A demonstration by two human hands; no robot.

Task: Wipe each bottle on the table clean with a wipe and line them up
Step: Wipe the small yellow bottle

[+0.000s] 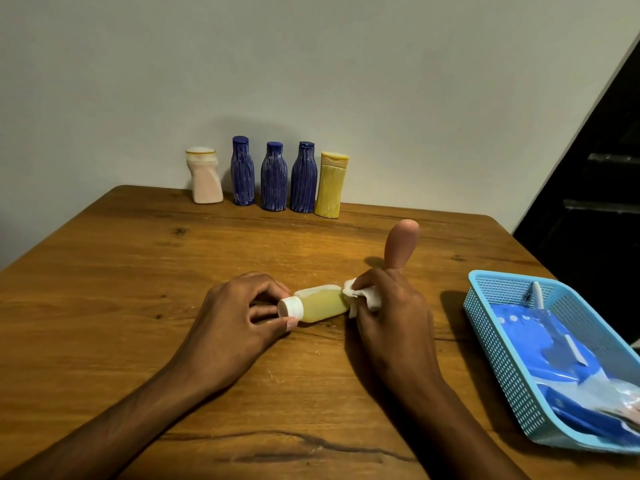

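A small pale-yellow bottle (320, 303) with a white cap lies on its side at the middle of the wooden table (138, 271). My left hand (239, 317) pinches its cap end. My right hand (391, 306) grips a crumpled white wipe (363, 296) against the bottle's base. Behind my right hand stands a tan rounded bottle (401, 242), its lower part hidden. At the far edge stand a pink-white bottle (206, 176), three blue ribbed bottles (273, 176) and a yellow bottle (330, 185) in a row.
A light-blue mesh basket (498, 344) with a blue wipe packet (568, 362) sits at the right edge of the table. A wall runs just behind the row of bottles. A dark opening lies at the far right.
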